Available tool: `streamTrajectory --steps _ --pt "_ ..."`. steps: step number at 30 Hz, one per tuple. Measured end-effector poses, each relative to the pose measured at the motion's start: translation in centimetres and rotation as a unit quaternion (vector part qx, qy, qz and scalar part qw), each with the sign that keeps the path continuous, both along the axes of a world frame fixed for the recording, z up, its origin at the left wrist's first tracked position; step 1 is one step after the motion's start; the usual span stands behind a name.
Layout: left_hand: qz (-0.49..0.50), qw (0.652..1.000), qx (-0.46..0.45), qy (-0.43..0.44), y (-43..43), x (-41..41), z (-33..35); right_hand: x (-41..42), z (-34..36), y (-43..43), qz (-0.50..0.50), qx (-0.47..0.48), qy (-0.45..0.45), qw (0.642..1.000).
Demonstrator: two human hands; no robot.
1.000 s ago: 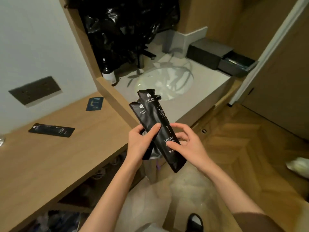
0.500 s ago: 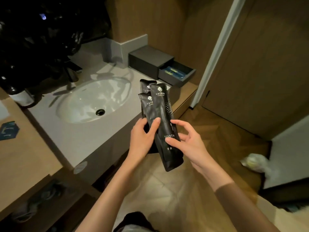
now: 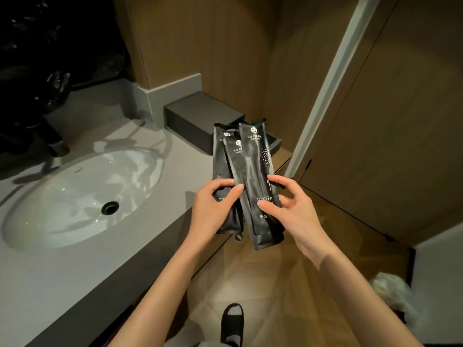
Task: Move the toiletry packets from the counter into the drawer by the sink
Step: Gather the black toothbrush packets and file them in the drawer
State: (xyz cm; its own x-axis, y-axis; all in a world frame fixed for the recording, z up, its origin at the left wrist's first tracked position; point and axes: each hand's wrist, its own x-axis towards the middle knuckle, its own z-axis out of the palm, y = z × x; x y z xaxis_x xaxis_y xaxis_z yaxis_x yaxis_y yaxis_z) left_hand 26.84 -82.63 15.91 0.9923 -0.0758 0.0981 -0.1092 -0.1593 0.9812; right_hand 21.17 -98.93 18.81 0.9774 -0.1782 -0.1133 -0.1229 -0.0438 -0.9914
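We hold a fan of black toiletry packets [image 3: 253, 171] upright in front of us, above the front edge of the desk [image 3: 62, 279] and just right of the sink [image 3: 75, 196]. Our left hand [image 3: 213, 211] is closed around the lower part of the rear packets, thumb pressed across their front. Our right hand [image 3: 293, 211] pinches the front packet, the one printed TOOTH, between thumb and forefinger, the other fingers loosely curled. We count at least three packets overlapping. Behind them, on the far right corner of the desk, sits the dark drawer box [image 3: 200, 116]; the packets cover most of its drawer [image 3: 274, 142], so we cannot tell how far it is pulled out. A slippered foot [image 3: 231, 321] shows on the wooden floor [image 3: 275, 284] below.
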Motion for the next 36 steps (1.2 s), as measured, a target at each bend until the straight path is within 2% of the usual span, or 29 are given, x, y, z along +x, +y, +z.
streamTrajectory --steps 5,12,19,24,29,33,36 --pt "0.036 0.999 -0.005 -0.008 -3.4 7.7 0.6 8.6 0.7 -3.7 0.025 -0.045 -0.004 0.999" --pt "0.088 0.996 0.01 0.022 -5.3 15.9 1.0 19.8 0.7 -6.7 0.09 -0.048 0.014 0.995" --pt "0.199 0.978 0.03 0.046 -4.8 22.2 -0.7 32.6 -0.6 -8.7 0.176 -0.098 0.0 0.979" --pt "0.288 0.955 0.023 0.069 -5.2 25.5 -1.9 41.9 -2.3 -9.4 0.258 -0.178 -0.043 0.949" --pt "0.349 0.934 0.03 0.073 -6.5 27.5 -2.0 48.7 -3.4 -9.0 0.352 -0.263 -0.06 0.896" --pt "0.4 0.914 0.006 0.066 -7.5 28.0 -1.9 52.5 -4.0 -8.3 0.418 -0.282 -0.075 0.86" --pt "0.428 0.899 -0.024 0.087 -8.2 27.9 -2.1 54.2 -4.1 -7.4 0.43 -0.292 -0.073 0.851"
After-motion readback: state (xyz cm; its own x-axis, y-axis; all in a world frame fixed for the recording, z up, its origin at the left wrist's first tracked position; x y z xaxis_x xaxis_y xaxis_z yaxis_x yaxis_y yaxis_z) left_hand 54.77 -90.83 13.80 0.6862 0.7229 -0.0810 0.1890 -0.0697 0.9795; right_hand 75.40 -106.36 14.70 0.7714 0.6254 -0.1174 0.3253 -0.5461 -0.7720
